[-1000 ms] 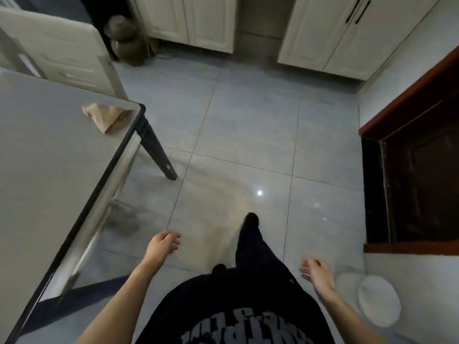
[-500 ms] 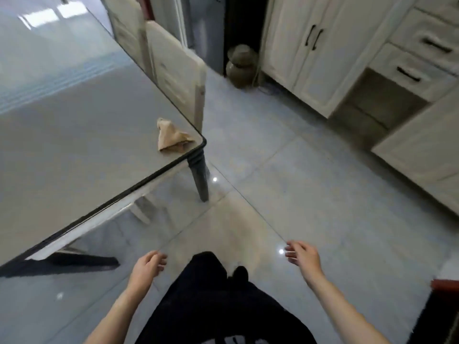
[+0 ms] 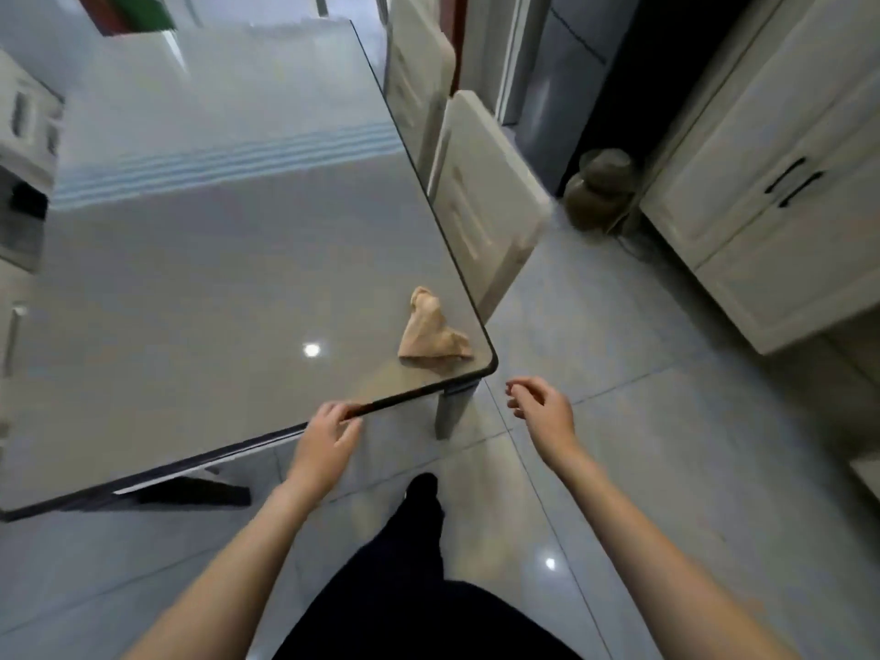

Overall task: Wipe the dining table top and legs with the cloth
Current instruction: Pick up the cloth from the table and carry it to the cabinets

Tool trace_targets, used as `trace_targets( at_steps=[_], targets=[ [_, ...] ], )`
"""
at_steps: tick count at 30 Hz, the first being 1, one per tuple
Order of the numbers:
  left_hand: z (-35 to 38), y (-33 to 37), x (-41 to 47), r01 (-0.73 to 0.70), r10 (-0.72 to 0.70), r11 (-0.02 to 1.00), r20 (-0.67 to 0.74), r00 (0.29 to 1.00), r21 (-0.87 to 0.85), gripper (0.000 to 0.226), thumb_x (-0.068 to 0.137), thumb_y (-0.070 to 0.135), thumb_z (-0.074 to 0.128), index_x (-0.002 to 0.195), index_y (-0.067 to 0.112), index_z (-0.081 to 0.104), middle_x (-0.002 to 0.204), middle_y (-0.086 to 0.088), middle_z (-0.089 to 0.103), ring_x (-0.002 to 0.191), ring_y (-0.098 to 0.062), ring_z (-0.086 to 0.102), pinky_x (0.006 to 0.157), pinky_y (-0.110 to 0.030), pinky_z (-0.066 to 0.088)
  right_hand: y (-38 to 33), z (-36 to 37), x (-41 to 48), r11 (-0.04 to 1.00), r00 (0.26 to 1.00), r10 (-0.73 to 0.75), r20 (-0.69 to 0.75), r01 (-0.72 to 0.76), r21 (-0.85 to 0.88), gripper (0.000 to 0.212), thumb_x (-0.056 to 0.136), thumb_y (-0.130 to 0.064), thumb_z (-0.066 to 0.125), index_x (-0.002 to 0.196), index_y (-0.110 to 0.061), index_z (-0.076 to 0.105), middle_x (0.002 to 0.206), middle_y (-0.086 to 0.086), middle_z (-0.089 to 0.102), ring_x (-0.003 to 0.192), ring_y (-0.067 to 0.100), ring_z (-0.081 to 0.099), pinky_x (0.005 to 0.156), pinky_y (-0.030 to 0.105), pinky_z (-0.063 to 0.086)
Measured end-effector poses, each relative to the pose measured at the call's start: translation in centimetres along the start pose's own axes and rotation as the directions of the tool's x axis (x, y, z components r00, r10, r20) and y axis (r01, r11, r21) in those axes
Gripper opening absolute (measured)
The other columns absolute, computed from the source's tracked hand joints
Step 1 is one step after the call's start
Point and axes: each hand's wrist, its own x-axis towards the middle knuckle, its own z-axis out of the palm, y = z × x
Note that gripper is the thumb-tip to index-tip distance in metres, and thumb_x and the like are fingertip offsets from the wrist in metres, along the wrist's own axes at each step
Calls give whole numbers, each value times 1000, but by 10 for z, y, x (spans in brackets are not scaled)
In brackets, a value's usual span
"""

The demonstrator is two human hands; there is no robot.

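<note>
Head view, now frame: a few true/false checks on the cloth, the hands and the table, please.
1. The cloth lies crumpled on the table near a corner. True.
2. The right hand holds the cloth. False: it holds nothing and is over the floor, just off that corner.
3. The left hand is at the table's near edge, fingers loose. True.
4. A dark jar stands on the table. False: it stands on the floor beside the cabinet.
</note>
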Motion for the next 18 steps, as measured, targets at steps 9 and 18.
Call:
trace_targets(
  at_steps=[9,18],
  targets=[
    [-27,-20,110,81,-108,954,77,991,288,50,91,27,52,137,9,51,146,-11,44,135,-27,39,112,-34,30,-49,97,144,917,984,65,165,6,-400,56,90,-36,63,139,-11,50,137,10,55,124,24,53,104,34,42],
    [-28,-28,123,129,-163,921,63,985,368,55,80,26,49,132,10,55,139,-12,49,128,-33,44,106,-41,39,-37,137,182,788,969,139,205,17,-616,30,84,-40,65,97,-13,63,100,9,68,97,29,63,82,38,50]
  ],
)
